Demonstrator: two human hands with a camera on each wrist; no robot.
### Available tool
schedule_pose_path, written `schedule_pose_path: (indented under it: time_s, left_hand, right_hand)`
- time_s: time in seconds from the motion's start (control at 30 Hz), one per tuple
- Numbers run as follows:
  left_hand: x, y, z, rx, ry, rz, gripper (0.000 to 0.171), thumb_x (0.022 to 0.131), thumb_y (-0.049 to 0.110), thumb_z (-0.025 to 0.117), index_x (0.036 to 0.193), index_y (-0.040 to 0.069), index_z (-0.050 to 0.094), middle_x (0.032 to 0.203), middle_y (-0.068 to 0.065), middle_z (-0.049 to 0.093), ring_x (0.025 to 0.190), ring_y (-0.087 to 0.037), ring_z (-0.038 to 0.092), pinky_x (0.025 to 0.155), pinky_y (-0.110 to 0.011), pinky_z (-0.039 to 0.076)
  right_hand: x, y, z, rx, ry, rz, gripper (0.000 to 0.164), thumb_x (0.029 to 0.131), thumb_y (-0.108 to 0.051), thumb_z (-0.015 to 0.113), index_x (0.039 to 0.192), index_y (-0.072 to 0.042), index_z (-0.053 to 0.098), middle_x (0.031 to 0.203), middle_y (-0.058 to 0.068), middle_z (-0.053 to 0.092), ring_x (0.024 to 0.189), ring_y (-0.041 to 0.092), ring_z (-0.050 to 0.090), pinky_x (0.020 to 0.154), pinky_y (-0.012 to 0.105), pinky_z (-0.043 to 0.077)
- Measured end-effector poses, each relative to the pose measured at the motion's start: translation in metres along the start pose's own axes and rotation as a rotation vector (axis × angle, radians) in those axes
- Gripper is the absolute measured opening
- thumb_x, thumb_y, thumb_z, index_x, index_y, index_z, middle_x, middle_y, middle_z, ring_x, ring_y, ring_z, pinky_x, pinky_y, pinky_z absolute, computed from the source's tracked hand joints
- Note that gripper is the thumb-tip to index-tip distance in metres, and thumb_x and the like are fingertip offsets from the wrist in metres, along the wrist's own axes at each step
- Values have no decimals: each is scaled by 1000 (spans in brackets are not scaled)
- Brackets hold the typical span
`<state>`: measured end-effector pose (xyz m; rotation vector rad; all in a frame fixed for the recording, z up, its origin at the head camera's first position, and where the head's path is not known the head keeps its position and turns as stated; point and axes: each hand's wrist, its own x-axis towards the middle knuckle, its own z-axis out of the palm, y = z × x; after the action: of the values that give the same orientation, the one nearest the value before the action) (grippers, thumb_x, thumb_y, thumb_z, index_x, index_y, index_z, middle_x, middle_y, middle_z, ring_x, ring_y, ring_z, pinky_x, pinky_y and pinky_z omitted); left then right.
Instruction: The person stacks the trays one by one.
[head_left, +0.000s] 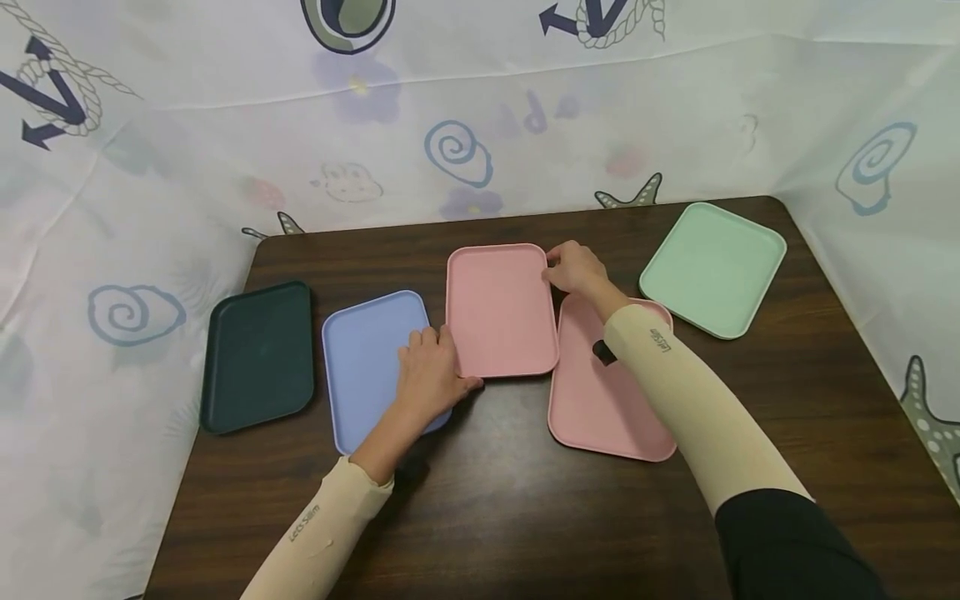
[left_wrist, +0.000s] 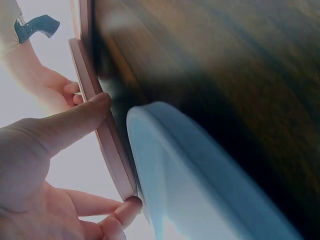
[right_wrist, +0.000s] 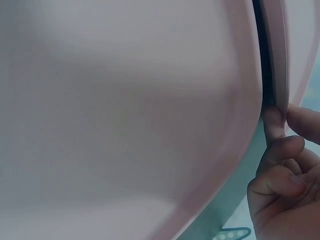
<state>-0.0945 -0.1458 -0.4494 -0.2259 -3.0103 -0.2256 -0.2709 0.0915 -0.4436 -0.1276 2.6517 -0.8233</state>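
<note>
A pink tray (head_left: 501, 310) lies in the middle of the table, between both hands. At its near left corner is my left hand (head_left: 431, 371), holding the rim with the thumb on the near edge and fingers along the left side. My right hand (head_left: 576, 268) pinches the right rim near the far corner; in the right wrist view its thumb and finger (right_wrist: 274, 125) close on that edge. Below the left hand is a blue tray (head_left: 367, 358), partly covered by it. Beneath the right forearm lies a second pink tray (head_left: 600, 408).
A dark green tray (head_left: 258, 358) lies at the left end of the dark wooden table (head_left: 480, 500). At the far right sits a light green tray (head_left: 716, 271), beside the second pink tray. A printed white cloth (head_left: 247, 150) surrounds the table's back and sides.
</note>
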Motion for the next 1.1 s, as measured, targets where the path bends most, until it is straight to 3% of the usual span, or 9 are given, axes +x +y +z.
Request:
schedule_pose_path:
  time_s: [0.23, 1.1]
  left_hand:
    - [2, 0, 3, 11, -34, -26, 81, 61, 51, 89, 111, -6, 59, 93, -19, 53, 87, -36, 47, 66, -46, 38]
    - [7, -1, 11, 57, -86, -40, 82, 66, 50, 86, 117, -8, 57, 96, -18, 52, 89, -35, 47, 66, -45, 37]
  right_hand:
    - [5, -1, 4, -7, -4, -3, 44, 93, -26, 61, 135, -13, 60, 134, 10, 59, 120, 33, 53, 93, 53, 43]
    - [7, -2, 5, -40, -27, -11, 51, 95, -30, 59, 144, -17, 51, 137, 11, 56, 122, 33, 52, 91, 53, 44]
